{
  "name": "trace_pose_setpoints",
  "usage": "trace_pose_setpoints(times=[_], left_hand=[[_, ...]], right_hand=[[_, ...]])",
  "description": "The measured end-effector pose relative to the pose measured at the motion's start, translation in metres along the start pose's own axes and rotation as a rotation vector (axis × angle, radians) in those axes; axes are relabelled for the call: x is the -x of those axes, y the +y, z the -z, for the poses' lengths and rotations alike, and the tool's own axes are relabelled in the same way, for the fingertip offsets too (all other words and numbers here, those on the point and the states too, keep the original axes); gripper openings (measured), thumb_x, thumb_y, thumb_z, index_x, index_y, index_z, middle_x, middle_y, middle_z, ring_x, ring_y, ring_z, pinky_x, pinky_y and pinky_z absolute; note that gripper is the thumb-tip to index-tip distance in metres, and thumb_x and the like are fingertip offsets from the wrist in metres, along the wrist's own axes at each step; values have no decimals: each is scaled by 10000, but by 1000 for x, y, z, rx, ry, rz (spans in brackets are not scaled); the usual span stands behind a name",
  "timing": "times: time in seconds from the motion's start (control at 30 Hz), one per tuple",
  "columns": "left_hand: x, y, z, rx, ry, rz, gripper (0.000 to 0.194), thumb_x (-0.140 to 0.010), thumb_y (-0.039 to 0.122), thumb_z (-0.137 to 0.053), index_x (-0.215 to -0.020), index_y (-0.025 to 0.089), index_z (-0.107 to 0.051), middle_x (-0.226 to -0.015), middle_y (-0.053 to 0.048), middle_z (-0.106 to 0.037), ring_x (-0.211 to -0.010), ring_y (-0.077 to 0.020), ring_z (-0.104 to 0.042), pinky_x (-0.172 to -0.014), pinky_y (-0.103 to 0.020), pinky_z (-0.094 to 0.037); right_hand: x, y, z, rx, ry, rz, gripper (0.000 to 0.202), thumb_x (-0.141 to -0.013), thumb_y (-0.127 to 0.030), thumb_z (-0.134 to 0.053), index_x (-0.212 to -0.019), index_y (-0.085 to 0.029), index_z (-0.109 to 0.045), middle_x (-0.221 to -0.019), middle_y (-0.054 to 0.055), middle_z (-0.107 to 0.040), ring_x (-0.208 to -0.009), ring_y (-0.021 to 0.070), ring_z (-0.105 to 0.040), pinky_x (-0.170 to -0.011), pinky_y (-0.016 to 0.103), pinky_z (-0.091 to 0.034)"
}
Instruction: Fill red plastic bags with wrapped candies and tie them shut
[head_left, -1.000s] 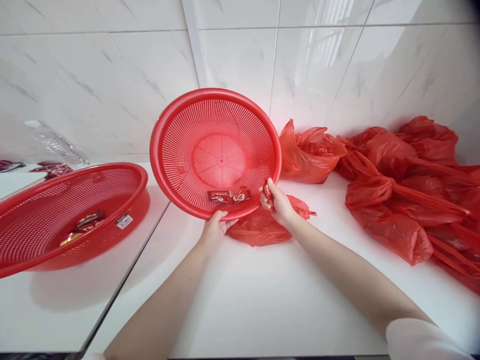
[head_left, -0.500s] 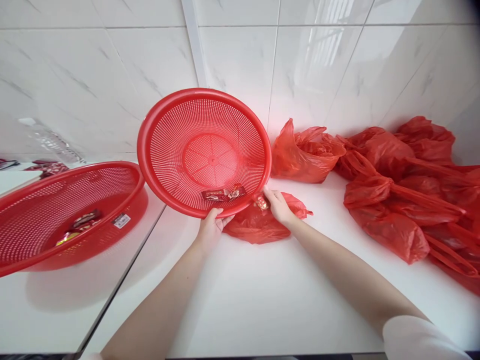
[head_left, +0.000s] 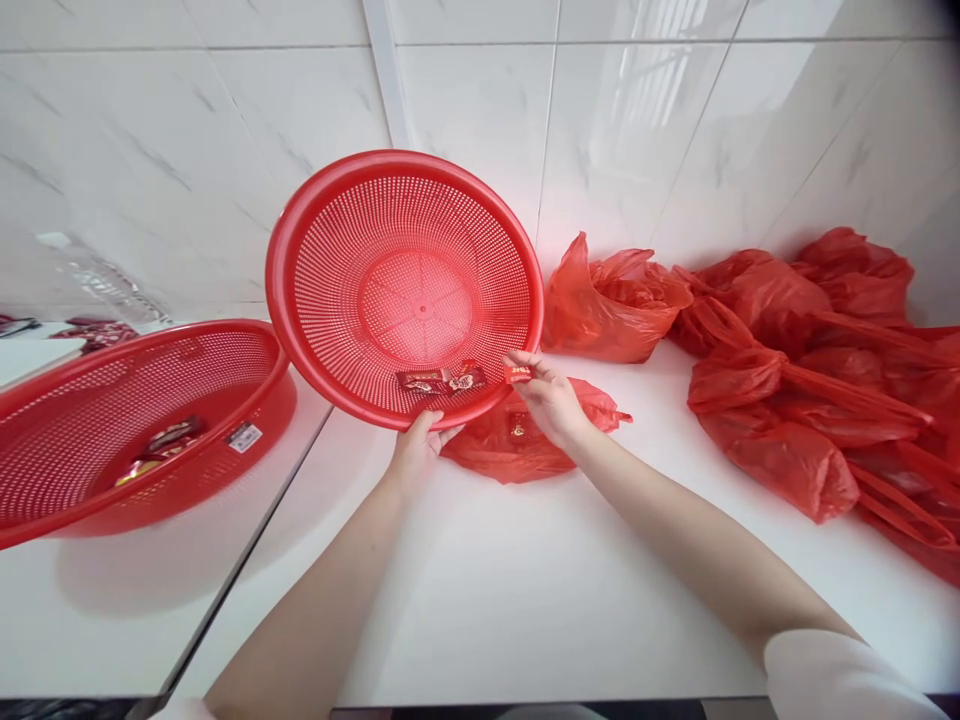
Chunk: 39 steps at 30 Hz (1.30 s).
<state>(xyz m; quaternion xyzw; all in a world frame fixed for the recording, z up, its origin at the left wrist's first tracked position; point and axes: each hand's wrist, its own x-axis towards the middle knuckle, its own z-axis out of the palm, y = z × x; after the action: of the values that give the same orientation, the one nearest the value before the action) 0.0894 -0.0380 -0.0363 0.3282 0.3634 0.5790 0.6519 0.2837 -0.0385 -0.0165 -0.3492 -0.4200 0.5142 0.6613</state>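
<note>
My left fingers (head_left: pixel 425 424) grip a round red perforated plastic basket (head_left: pixel 422 308) — tilted, dark-red wrapped packets (head_left: pixel 442 380) inside; my right fingers (head_left: pixel 519 358) pinch a small red wrapped piece (head_left: pixel 517 373).

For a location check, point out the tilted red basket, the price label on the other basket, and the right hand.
Tilted red basket (head_left: pixel 422 308): head view, centre of its base.
Price label (head_left: pixel 244 437): head view, its middle.
Right hand (head_left: pixel 553 398): head view, back of the hand.

Both mesh baskets, the tilted one (head_left: pixel 405 165) and the one at the left (head_left: pixel 247 400), are bright red, dotted with pale holes. The knotted bags (head_left: pixel 772 430) are a translucent orange-red. White tabletop (head_left: pixel 480 590), whitish wall tiles (head_left: pixel 465 110) with grey veining, and dark red wrappers (head_left: pixel 424 381) lettered in cream.
</note>
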Motion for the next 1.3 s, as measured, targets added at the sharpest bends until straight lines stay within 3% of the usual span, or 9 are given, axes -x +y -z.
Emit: trace_pose_setpoints(times=[0.1, 0.27, 0.4, 0.53, 0.77, 0.97, 1.07, 1.17, 1.3], left_hand=[[0, -1, 0, -3, -16, 13, 152, -651, 154, -677, -801, 141, -666, -881, -33, -727, -940, -219, -663, -897, -400, -526], [-1, -4, 3, -16, -18, 32, 105, -664, 160, -668, -767, 138, -676, -894, -49, -733, -922, -217, -670, -882, -378, -536], [-2, -4, 4, -14, -45, 37, 144, -679, 158, -672, -823, 145, -681, -904, -45, -733, -946, -223, -671, -917, -400, -523], [-1, -4, 4, -29, -70, 50, 172, -706, 158, -655, -873, 142, -691, -925, -55, -734, -960, -222, -667, -912, -382, -526], [2, -2, 2, -41, -65, 43, 161, -697, 179, -659, -845, 131, -697, -950, -52, -729, -954, -212, -660, -873, -351, -536], [4, 1, -4, -34, -25, 23, 168, -666, 162, -665, -830, 131, -681, -923, -37, -725, -921, -199, -658, -848, -350, -545], [4, 1, -4, -30, -15, 20, 184, -663, 158, -668, -845, 133, -673, -922, -35, -725, -926, -206, -660, -870, -372, -539], [5, 1, -4, -39, -57, 20, 216, -679, 167, -669, -892, 132, -669, -976, -51, -724, -1001, -237, -650, -914, -405, -521], [11, 1, -7, -79, -162, 9, 311, -719, 170, -653, -1028, 148, -663, -1113, -74, -699, -1097, -274, -619, -952, -446, -500]], right_hand=[[2, 4, 0, -123, -13, -83, 350, -692, -170, -677, -1039, -195, -638, -1031, 43, -703, -1034, 172, -649, -950, 317, -508], [1, 5, 3, -199, 58, -205, 348, -727, -234, -740, -1060, -185, -647, -743, -6, -706, -681, 115, -699, -624, 202, -579], [1, 8, 3, -220, 3, -150, 364, -679, -195, -786, -1022, -196, -666, -831, 4, -732, -823, 121, -710, -737, 194, -575], [3, 10, 3, -159, -50, -147, 356, -710, -239, -770, -1054, -213, -680, -951, 22, -738, -939, 154, -702, -781, 222, -566], [7, 4, 1, 20, -104, -145, 552, -714, -279, -764, -1238, -215, -605, -865, 16, -744, -924, 189, -711, -844, 294, -540], [8, 5, 3, 0, -177, -31, 233, -787, -332, -678, -996, -234, -714, -1100, 40, -711, -1062, 199, -641, -885, 324, -508], [6, 7, 7, -13, -186, 8, 182, -828, -355, -620, -884, -219, -726, -1085, 50, -712, -1008, 200, -654, -926, 359, -490], [6, 5, 8, 144, -177, 111, 211, -868, -372, -565, -877, -215, -706, -1029, 52, -720, -988, 205, -657, -947, 390, -476], [14, -1, 5, 797, -273, 424, 282, -927, -363, -481, -1094, -221, -657, -1229, 79, -642, -1188, 232, -550, -1074, 455, -343]])
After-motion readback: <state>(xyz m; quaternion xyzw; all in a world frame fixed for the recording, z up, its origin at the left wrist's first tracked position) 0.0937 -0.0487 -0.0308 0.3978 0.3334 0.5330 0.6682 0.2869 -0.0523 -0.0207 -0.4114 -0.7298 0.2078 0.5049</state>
